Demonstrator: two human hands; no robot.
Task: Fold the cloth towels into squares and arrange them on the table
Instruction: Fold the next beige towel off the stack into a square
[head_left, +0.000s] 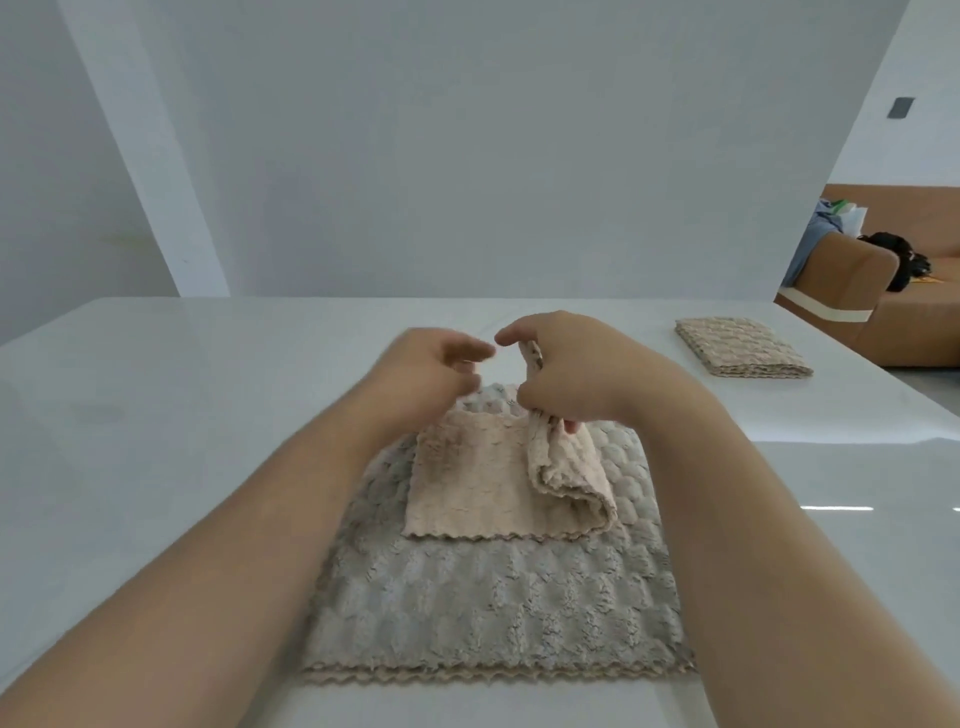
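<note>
One pink towel (467, 488): right hand (571, 369) pinches its raised edge, left hand (431, 364) loose beside.

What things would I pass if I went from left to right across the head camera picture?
left hand → right hand, which grips the pink towel → folded towel near the table's far right corner → brown sofa beyond the table

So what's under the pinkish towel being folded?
Under the pinkish towel lies a larger grey towel, spread flat on the white table. A beige scalloped edge peeks out beneath the grey one; how much is hidden can't be seen.
</note>
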